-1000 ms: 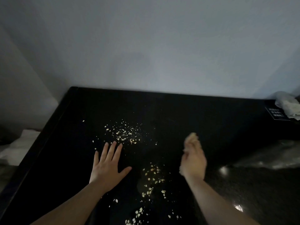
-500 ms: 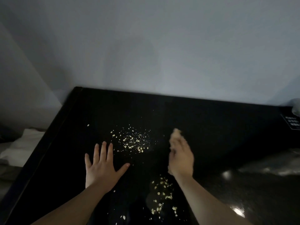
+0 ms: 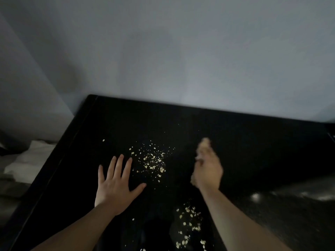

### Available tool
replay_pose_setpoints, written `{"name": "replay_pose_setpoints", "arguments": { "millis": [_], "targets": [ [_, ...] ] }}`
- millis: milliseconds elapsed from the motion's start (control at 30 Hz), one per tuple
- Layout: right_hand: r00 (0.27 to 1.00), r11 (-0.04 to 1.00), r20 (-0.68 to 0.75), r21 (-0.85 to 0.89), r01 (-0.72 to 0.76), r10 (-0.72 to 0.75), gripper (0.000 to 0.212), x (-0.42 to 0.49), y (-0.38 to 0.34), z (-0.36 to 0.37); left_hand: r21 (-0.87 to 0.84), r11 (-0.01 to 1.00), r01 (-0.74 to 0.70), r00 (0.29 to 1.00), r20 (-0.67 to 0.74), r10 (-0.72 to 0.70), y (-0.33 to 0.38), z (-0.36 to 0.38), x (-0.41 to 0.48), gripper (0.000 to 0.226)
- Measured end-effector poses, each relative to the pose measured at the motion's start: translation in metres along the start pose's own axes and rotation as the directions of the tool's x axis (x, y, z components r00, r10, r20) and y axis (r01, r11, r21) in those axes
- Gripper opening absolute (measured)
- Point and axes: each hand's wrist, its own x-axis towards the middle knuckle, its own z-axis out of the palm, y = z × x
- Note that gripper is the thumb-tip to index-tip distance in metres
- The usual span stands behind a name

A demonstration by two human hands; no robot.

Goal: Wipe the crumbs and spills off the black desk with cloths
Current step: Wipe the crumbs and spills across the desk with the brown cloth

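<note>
"Leftward went the right hand [image 3: 206,171], nearer the far crumbs [image 3: 150,160] beside the left hand [image 3: 114,185]; nothing's swept yet."

"Grips?"

"Left hand lies flat on the black desk [image 3: 253,142], fingers spread, holding nothing. Right is blurred: that pale smear [image 3: 204,142] at its tip may be cloth, I cannot tell. The near crumbs [image 3: 190,221] between the forearms run off-frame."
</note>
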Motion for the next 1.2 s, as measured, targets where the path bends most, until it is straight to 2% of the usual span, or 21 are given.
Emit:
{"name": "replay_pose_setpoints", "arguments": {
  "millis": [33,100,167,233,333,400,433,467,533,600,633,667,700,767,800,833,900,967,1067,1133,1200],
  "targets": [
    [0.980,0.985,0.106,0.020,0.170,-0.171,0.051,-0.010,-0.010,0.007,-0.002,1.000,0.009,1.000,-0.007,-0.009,0.000,0.002,0.001,0.096],
    [0.863,0.912,0.302,0.073,0.402,-0.405,0.048,-0.030,-0.029,0.009,-0.017,1.000,0.019,1.000,-0.001,-0.019,-0.001,0.003,0.003,0.101],
    [0.808,0.888,0.378,0.110,0.446,-0.453,0.044,-0.033,-0.034,0.004,-0.050,0.999,0.023,1.000,-0.008,-0.023,0.000,0.001,0.004,0.105],
    [0.872,0.915,0.277,0.120,0.384,-0.403,0.043,-0.022,-0.026,0.001,-0.094,0.995,0.038,0.999,-0.017,-0.040,0.000,-0.002,0.008,0.109],
    [0.994,0.994,0.020,-0.019,0.110,-0.110,0.046,0.013,-0.001,-0.004,-0.114,0.991,0.071,0.997,0.012,-0.070,0.003,-0.008,0.011,0.099],
    [0.990,0.987,-0.049,-0.090,-0.136,0.132,0.050,0.025,0.006,-0.009,-0.096,0.993,0.065,0.998,0.024,-0.063,0.004,-0.006,0.013,0.089],
    [0.986,0.980,-0.040,-0.110,-0.164,0.161,0.053,0.024,0.004,-0.006,-0.088,0.994,0.065,0.998,0.027,-0.063,0.004,-0.006,0.013,0.088],
    [0.995,0.988,-0.019,-0.125,-0.095,0.094,0.055,0.020,0.000,-0.004,-0.079,0.995,0.063,0.998,0.025,-0.062,0.004,-0.004,0.013,0.088],
    [0.969,0.974,0.122,-0.055,0.221,-0.213,0.059,0.001,-0.016,0.005,-0.083,0.994,0.076,0.997,0.020,-0.075,0.002,-0.001,0.014,0.091],
    [0.828,0.895,0.355,0.060,0.443,-0.433,0.055,-0.022,-0.033,0.006,-0.080,0.992,0.098,0.995,0.024,-0.096,0.005,-0.003,0.015,0.099],
    [0.764,0.864,0.423,0.104,0.494,-0.487,0.051,-0.027,-0.035,0.004,-0.059,0.994,0.096,0.995,0.012,-0.096,0.006,-0.003,0.015,0.101],
    [0.759,0.863,0.424,0.136,0.487,-0.495,0.047,-0.026,-0.034,0.000,-0.053,0.994,0.096,0.995,-0.001,-0.096,0.007,-0.004,0.015,0.101],
    [0.813,0.876,0.328,0.152,0.458,-0.481,0.046,-0.021,-0.028,-0.002,-0.054,0.994,0.099,0.995,0.000,-0.099,0.007,-0.005,0.014,0.102],
    [0.953,0.948,0.034,0.118,0.297,-0.302,0.046,0.000,-0.004,-0.002,-0.044,0.994,0.099,0.995,-0.006,-0.099,0.008,-0.010,0.014,0.106],
    [0.985,0.986,-0.086,0.057,0.157,-0.152,0.044,0.014,0.009,-0.005,-0.043,0.994,0.102,0.995,-0.013,-0.103,0.008,-0.010,0.013,0.107],
    [0.988,1.000,-0.151,0.009,-0.016,0.017,0.042,0.028,0.021,-0.009,-0.043,0.993,0.106,0.994,-0.023,-0.107,0.008,-0.010,0.013,0.107],
    [0.927,0.939,-0.183,-0.045,-0.341,0.328,0.045,0.054,0.030,-0.016,-0.031,0.994,0.108,0.993,-0.033,-0.109,0.008,-0.004,0.013,0.106],
    [0.894,0.891,-0.124,-0.099,-0.442,0.430,0.054,0.077,0.026,-0.014,-0.036,0.993,0.108,0.994,-0.009,-0.109,0.006,0.000,0.014,0.104],
    [0.953,0.940,0.004,-0.167,-0.297,0.302,0.056,0.103,0.005,0.008,-0.059,0.994,0.087,0.996,0.007,-0.087,0.003,0.005,0.016,0.098],
    [0.995,0.990,0.094,-0.142,-0.022,0.036,0.053,0.103,-0.016,0.028,-0.058,0.996,0.074,0.997,-0.009,-0.075,0.002,0.004,0.017,0.096],
    [0.932,0.958,0.235,-0.005,0.285,-0.276,0.050,0.079,-0.039,0.043,-0.050,0.996,0.071,0.997,-0.030,-0.073,0.001,0.003,0.018,0.096]
  ]
}}
